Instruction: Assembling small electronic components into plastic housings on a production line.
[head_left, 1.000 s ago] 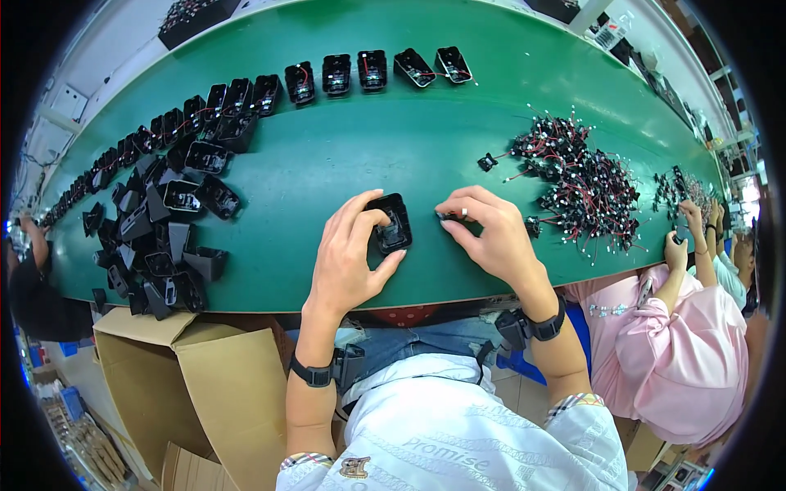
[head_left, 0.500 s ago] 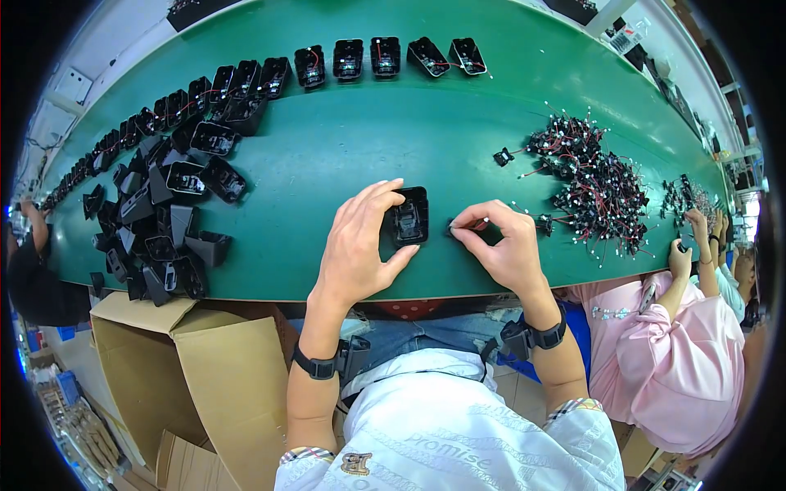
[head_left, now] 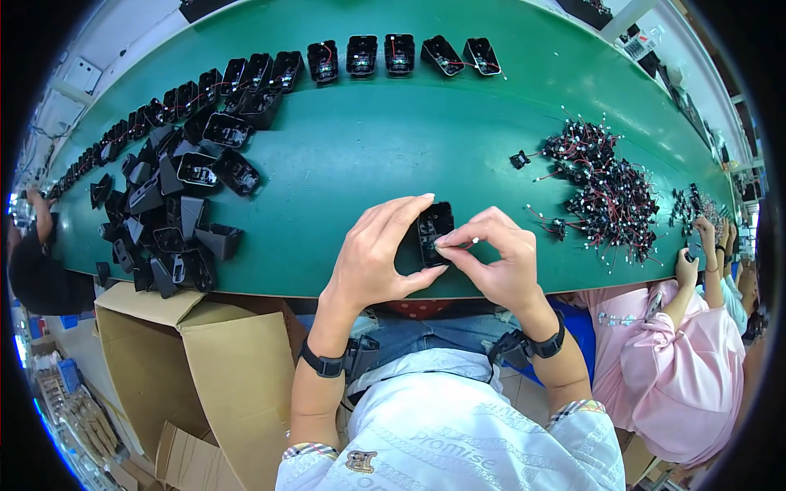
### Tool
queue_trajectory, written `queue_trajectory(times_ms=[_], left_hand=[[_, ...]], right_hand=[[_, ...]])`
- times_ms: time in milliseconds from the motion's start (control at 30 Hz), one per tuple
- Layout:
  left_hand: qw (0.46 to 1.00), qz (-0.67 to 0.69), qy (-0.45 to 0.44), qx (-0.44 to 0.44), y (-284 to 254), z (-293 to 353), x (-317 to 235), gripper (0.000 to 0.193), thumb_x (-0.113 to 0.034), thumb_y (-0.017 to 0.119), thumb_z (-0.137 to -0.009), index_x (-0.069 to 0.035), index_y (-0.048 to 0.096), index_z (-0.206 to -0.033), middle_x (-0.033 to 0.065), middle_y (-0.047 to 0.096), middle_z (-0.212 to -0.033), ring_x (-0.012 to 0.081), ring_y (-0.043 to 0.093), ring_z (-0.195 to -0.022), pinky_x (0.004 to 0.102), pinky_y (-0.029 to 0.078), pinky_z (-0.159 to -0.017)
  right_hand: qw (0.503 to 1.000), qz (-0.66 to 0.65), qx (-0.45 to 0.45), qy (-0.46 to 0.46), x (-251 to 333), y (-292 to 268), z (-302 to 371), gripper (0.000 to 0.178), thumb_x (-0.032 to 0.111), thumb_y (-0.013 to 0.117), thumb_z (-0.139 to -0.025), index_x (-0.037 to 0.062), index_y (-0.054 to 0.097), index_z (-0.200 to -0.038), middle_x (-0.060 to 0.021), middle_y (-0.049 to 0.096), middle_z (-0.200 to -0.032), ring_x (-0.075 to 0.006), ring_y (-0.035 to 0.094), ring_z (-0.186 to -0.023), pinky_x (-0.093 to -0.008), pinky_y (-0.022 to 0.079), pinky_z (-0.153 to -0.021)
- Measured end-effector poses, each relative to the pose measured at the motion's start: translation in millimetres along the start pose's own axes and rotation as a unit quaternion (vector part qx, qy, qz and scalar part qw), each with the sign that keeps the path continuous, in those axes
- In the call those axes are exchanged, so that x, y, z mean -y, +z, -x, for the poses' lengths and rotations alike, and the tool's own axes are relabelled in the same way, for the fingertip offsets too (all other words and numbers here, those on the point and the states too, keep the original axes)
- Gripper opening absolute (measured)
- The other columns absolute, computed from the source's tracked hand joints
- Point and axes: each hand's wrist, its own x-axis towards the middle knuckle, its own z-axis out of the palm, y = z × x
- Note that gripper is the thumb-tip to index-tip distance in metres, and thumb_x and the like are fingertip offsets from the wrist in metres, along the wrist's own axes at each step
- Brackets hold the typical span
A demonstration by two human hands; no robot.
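Note:
My left hand (head_left: 370, 255) grips a small black plastic housing (head_left: 435, 218), its open side facing up, thumb at the near end and fingers along the left and far edges. Thumb and forefinger of my right hand (head_left: 501, 255) are pinched together over the right side of the housing's opening. They hold a small wired part, mostly covered by the fingers; its white connector (head_left: 475, 240) peeks out beside them. To the right lies a heap of small black parts with red and black wires (head_left: 604, 192), a few of them loose at its left edge.
On the green table (head_left: 352, 155), a heap of black housings (head_left: 147, 196) lies at left. A curved row of housings (head_left: 361, 56) lines the far side. An open cardboard box (head_left: 237, 368) stands below the front edge. A person in pink (head_left: 675, 360) sits at right; another person (head_left: 49, 266) is far left.
My right hand has moved left from beside the housing to over its opening, bringing the small wired part. The view has shifted slightly; my left hand keeps its hold.

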Motion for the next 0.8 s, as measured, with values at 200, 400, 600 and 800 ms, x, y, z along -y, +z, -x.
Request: queue_trajectory(times_ms=[200,400,600,800], left_hand=[[0.999,0.013,0.011,-0.032,0.2,3.4,4.4,0.081,-0.025,0.093,-0.065,-0.004,0.063,-0.137,0.016,0.07,-0.125,0.0332,0.07,-0.11,0.0421,0.057,-0.095],[0.998,0.004,0.032,-0.048,2.1,4.3,3.6,0.08,-0.022,0.094,-0.065,-0.005,0.063,-0.137,0.0159,0.07,-0.125,0.033,0.07,-0.112,0.0417,0.057,-0.095],[0.997,0.014,0.026,-0.069,6.9,4.3,6.3,0.081,-0.023,0.095,-0.067,-0.005,0.06,-0.139,0.0153,0.069,-0.129,0.0334,0.068,-0.116,0.0424,0.056,-0.096],[0.99,-0.014,0.097,-0.096,9.1,4.4,8.2,0.084,-0.024,0.093,-0.068,-0.006,0.054,-0.14,0.0155,0.067,-0.129,0.0349,0.068,-0.115,0.0433,0.056,-0.093]], right_hand=[[0.995,-0.07,-0.032,0.059,3.8,10.4,8.2,0.017,-0.003,0.085,-0.079,0.0041,0.077,-0.092,-0.0059,0.076,-0.088,-0.0145,0.07,-0.08,-0.0267,0.057,-0.069],[0.995,0.081,0.036,-0.039,2.2,9.1,12.2,0.027,0.001,0.082,-0.079,0.0031,0.073,-0.104,-0.0089,0.075,-0.105,-0.0226,0.068,-0.099,-0.0317,0.057,-0.079],[0.997,0.051,0.039,-0.047,1.3,-9.8,5.1,0.068,0.019,0.088,-0.074,0.0055,0.057,-0.133,-0.0194,0.052,-0.151,-0.0279,0.063,-0.118,-0.0369,0.057,-0.085],[0.994,0.004,0.104,0.028,11.2,-3.9,-11.0,0.078,0.014,0.089,-0.074,0.0044,0.049,-0.141,-0.0168,0.054,-0.15,-0.0226,0.072,-0.095,-0.0311,0.06,-0.075]])
